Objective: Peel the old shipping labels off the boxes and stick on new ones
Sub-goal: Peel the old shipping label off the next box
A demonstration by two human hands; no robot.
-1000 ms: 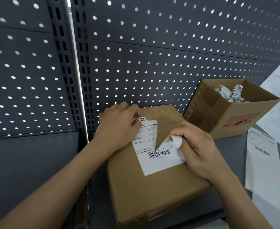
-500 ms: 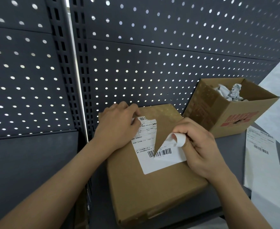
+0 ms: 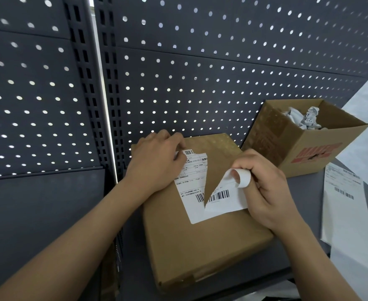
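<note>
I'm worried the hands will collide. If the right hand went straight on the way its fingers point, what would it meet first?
Probably the left hand, resting on the label; depth is unclear.

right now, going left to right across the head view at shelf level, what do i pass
left hand pressing on the carton → old label, half peeled → right hand pinching its curled edge → open box of crumpled paper → label sheet

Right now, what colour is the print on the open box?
The print is red, on the brown open box; head view.
</note>
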